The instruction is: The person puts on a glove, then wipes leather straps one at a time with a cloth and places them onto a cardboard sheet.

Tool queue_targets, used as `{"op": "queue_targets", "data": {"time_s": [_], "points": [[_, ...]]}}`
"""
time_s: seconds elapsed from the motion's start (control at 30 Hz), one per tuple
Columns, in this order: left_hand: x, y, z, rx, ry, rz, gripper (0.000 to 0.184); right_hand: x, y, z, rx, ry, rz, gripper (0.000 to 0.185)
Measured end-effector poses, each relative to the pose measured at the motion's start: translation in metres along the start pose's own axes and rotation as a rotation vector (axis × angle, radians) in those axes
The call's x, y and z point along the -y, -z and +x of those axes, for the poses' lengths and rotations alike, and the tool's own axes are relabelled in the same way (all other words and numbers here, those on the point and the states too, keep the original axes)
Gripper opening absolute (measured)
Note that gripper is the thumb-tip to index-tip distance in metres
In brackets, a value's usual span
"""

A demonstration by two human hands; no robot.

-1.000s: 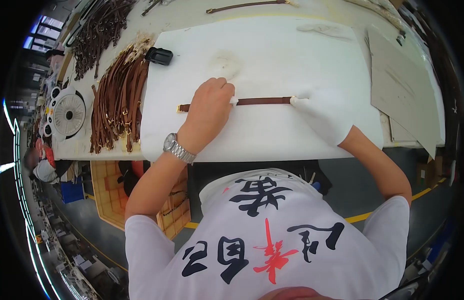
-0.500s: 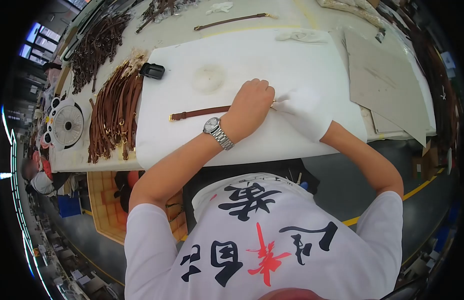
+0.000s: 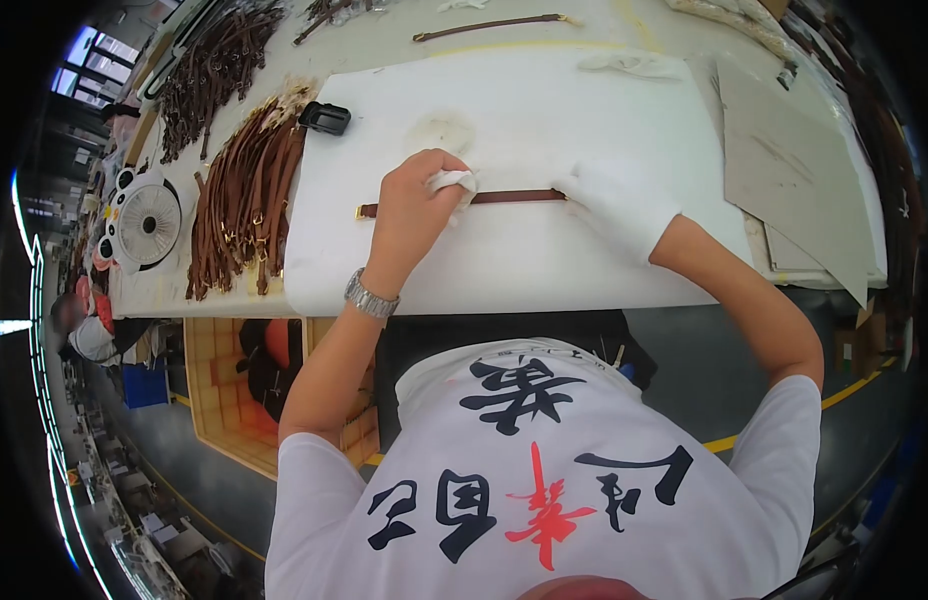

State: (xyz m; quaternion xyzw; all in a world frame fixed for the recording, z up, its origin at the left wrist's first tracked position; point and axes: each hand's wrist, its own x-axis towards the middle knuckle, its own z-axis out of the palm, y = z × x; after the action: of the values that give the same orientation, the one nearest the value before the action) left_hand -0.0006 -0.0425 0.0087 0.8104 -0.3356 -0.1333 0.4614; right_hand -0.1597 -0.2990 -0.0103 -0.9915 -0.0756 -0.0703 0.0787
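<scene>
A brown leather strap [image 3: 519, 197] with a gold buckle [image 3: 364, 212] at its left end lies across the white sheet. My left hand [image 3: 412, 195], bare and with a metal watch [image 3: 371, 296] on its wrist, is closed on a folded white cloth [image 3: 454, 182]. That cloth touches the strap, and the hand covers the part near the buckle. On my right hand [image 3: 622, 212] is a white glove that blends into the sheet. Its fingertips pinch the strap's right end.
Many brown straps [image 3: 249, 190] are heaped left of the sheet, beside a white fan [image 3: 147, 222] and a black plastic case [image 3: 325, 119]. Another strap [image 3: 489, 28] lies at the back. Grey boards [image 3: 794, 160] lie to the right. A wooden crate [image 3: 209, 385] stands below the table.
My left hand has moved left along the strap, from near its right end towards the buckle, and the white cloth now shows in it. My right hand stays at the right end.
</scene>
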Motion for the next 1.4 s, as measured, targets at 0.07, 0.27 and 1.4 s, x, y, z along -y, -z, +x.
{"op": "queue_targets", "data": {"time_s": [0.07,0.27,1.4], "points": [[0.007,0.010,-0.009,-0.020,0.017,-0.029,0.010,0.005,0.008,0.014,0.117,-0.051,-0.066,0.022],[0.011,0.034,-0.021,-0.046,-0.032,-0.077,0.010,-0.008,0.036,0.017,0.270,-0.240,0.499,0.021],[-0.012,-0.041,0.025,0.143,-0.447,0.425,0.022,0.000,-0.015,-0.041,-0.330,-0.131,0.272,0.014]]}}
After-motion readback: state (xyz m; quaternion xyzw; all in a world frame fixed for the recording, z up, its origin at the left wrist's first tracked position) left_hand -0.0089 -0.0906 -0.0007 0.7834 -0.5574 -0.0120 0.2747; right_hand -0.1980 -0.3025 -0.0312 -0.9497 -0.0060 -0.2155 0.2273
